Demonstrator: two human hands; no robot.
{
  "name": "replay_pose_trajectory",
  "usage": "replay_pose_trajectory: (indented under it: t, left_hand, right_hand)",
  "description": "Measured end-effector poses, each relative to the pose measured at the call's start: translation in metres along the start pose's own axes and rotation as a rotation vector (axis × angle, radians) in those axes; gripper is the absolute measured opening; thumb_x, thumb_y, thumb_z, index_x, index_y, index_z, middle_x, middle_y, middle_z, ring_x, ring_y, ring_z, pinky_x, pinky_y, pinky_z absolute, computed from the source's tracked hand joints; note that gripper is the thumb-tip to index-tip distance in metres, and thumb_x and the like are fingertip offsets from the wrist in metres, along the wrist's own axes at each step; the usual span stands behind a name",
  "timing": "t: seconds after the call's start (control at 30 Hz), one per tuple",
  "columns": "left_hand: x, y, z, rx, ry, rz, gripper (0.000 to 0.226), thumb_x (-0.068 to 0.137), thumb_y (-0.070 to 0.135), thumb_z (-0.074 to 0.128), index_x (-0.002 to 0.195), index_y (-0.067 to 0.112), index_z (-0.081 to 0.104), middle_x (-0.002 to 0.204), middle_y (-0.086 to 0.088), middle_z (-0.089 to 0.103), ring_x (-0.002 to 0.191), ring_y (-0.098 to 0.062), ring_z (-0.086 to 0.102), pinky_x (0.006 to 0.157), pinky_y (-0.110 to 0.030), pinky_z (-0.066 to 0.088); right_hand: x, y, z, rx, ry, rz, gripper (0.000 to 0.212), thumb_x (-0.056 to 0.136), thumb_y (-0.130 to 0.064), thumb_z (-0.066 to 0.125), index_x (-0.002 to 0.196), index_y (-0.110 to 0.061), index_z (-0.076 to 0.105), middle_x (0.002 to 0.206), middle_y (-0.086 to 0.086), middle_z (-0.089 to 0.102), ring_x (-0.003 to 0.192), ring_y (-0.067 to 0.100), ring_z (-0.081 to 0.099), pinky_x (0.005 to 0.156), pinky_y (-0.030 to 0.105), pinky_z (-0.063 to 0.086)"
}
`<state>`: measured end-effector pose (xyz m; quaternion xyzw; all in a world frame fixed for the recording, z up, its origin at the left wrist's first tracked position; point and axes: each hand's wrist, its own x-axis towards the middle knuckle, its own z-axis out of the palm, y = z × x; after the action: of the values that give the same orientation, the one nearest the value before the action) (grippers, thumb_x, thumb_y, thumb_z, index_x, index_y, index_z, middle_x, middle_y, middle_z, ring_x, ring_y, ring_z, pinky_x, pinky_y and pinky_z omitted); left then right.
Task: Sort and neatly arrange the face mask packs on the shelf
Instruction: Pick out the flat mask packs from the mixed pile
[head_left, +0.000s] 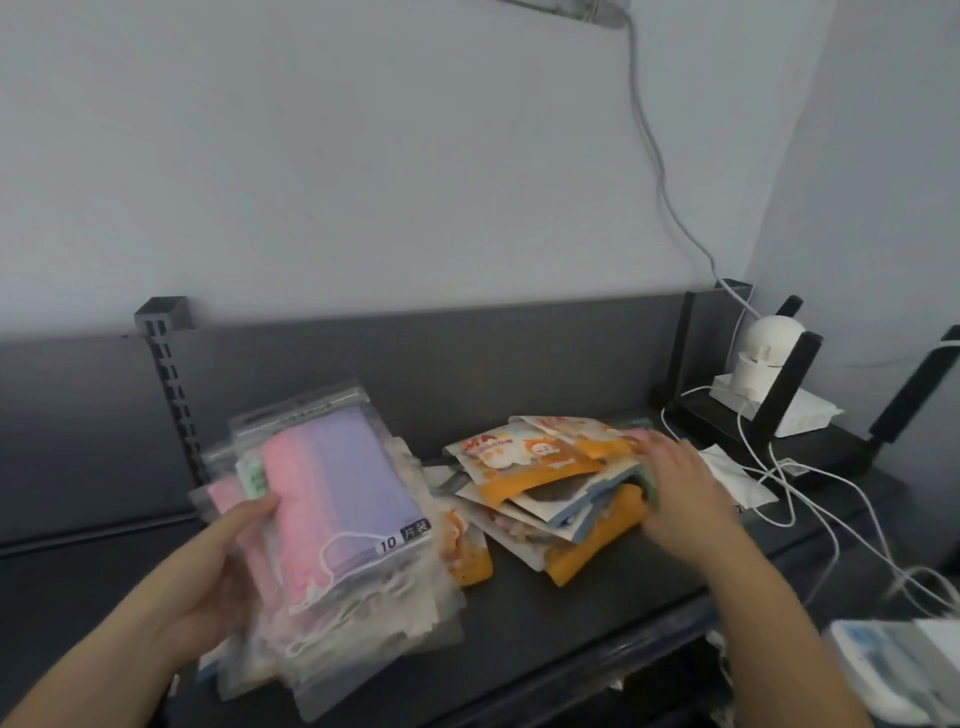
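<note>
Dark shelf (571, 623) runs across the foreground, and sorting on it looks about half done. Nearest, the left hand (208, 587) holds a stack of clear packs (343, 499) of pink and lilac masks. Its grip is clamped on the stack, thumb on top and fingers underneath, and the stack's lower end seems to rest on the shelf. These packs are gathered by kind but fanned unevenly. Just beside them lies a stray orange pack (467, 561), partly tucked under the stack. Farther right, the right hand (685, 493) lies on the right edge of a loose orange pile (545, 483) of cartoon-print packs, which are skewed at several angles. Motion blur hides whether that grip pinches a pack or only rests there. Squaring both groups and fetching the stray appear to remain. Beyond sit a loose white mask (737, 478), white cables (810, 499), a white domed device (763, 358) and the grey wall (415, 156).
</note>
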<state>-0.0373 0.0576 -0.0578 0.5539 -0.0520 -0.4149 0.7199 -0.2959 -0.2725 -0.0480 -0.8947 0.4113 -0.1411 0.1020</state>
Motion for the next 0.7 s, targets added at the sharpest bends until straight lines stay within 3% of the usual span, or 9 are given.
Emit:
replay_pose_trajectory:
  t: [0.07, 0.13, 0.2, 0.3, 0.4, 0.5, 0.6, 0.7]
  left_hand:
    - [0.002, 0.001, -0.001, 0.009, 0.013, 0.011, 0.036, 0.074, 0.028, 0.067, 0.105, 0.010, 0.068, 0.072, -0.013, 0.075, 0.052, -0.025, 0.071, 0.051, -0.037, 0.060]
    - [0.003, 0.002, -0.002, 0.009, 0.043, 0.021, 0.022, 0.085, 0.026, 0.063, 0.100, 0.010, 0.068, 0.068, -0.012, 0.074, 0.048, -0.023, 0.070, 0.045, -0.036, 0.059]
    - [0.003, 0.002, -0.001, -0.019, 0.055, 0.015, 0.017, 0.092, 0.024, 0.058, 0.096, 0.009, 0.067, 0.062, -0.010, 0.073, 0.044, -0.022, 0.068, 0.040, -0.035, 0.057]
    - [0.003, 0.003, 0.000, -0.076, 0.048, -0.006, 0.017, 0.094, 0.023, 0.055, 0.092, 0.009, 0.065, 0.057, -0.010, 0.071, 0.039, -0.021, 0.065, 0.035, -0.034, 0.054]
    - [0.005, 0.001, -0.004, -0.091, 0.053, -0.015, 0.018, 0.089, 0.026, 0.061, 0.097, 0.010, 0.066, 0.062, -0.010, 0.073, 0.043, -0.022, 0.068, 0.040, -0.036, 0.057]
    - [0.007, 0.001, -0.007, -0.084, 0.056, -0.024, 0.037, 0.074, 0.029, 0.068, 0.106, 0.010, 0.069, 0.074, -0.012, 0.076, 0.054, -0.026, 0.072, 0.054, -0.043, 0.062]
    - [0.001, 0.003, -0.003, -0.096, 0.083, -0.039, 0.044, 0.075, 0.028, 0.069, 0.114, 0.007, 0.069, 0.095, -0.018, 0.075, 0.068, -0.030, 0.074, 0.070, -0.051, 0.060]
    - [-0.005, 0.003, -0.004, -0.124, 0.112, -0.054, 0.055, 0.078, 0.029, 0.069, 0.129, 0.007, 0.064, 0.126, -0.022, 0.066, 0.091, -0.033, 0.070, 0.093, -0.053, 0.053]
  right_hand:
    - [0.008, 0.042, 0.012, -0.168, -0.112, 0.224, 0.082, 0.085, -0.014, 0.057, 0.153, -0.034, 0.016, 0.163, -0.006, 0.016, 0.151, 0.025, 0.012, 0.114, 0.064, 0.019]
    - [0.010, 0.063, 0.024, -0.193, -0.039, 0.266, 0.066, 0.088, -0.017, 0.051, 0.149, -0.037, 0.032, 0.146, -0.004, 0.048, 0.138, 0.021, 0.041, 0.116, 0.058, 0.020]
    - [0.011, 0.067, 0.025, -0.170, 0.190, 0.177, 0.041, 0.096, -0.020, 0.048, 0.134, -0.034, 0.057, 0.115, -0.001, 0.071, 0.112, 0.023, 0.063, 0.110, 0.049, 0.032]
    - [0.009, 0.050, 0.003, 0.135, 0.531, 0.126, 0.024, 0.099, -0.019, 0.055, 0.117, -0.018, 0.069, 0.099, 0.009, 0.074, 0.089, 0.032, 0.067, 0.083, 0.044, 0.050]
    - [0.003, 0.026, -0.027, 0.240, 0.850, 0.181, 0.026, 0.102, -0.019, 0.049, 0.115, -0.007, 0.068, 0.099, 0.017, 0.072, 0.087, 0.039, 0.064, 0.074, 0.041, 0.047]
    - [-0.012, -0.006, -0.059, 0.318, 1.143, 0.170, 0.030, 0.105, -0.020, 0.045, 0.114, -0.004, 0.068, 0.097, 0.021, 0.071, 0.084, 0.037, 0.063, 0.071, 0.035, 0.040]
    - [-0.033, -0.063, -0.070, 0.260, 1.278, -0.220, 0.023, 0.104, -0.012, 0.051, 0.112, 0.000, 0.069, 0.096, 0.018, 0.071, 0.081, 0.031, 0.062, 0.074, 0.041, 0.048]
    - [-0.058, -0.139, -0.039, 0.174, 1.127, -0.727, 0.016, 0.096, -0.005, 0.062, 0.105, -0.003, 0.075, 0.098, 0.011, 0.074, 0.080, 0.028, 0.067, 0.073, 0.042, 0.051]
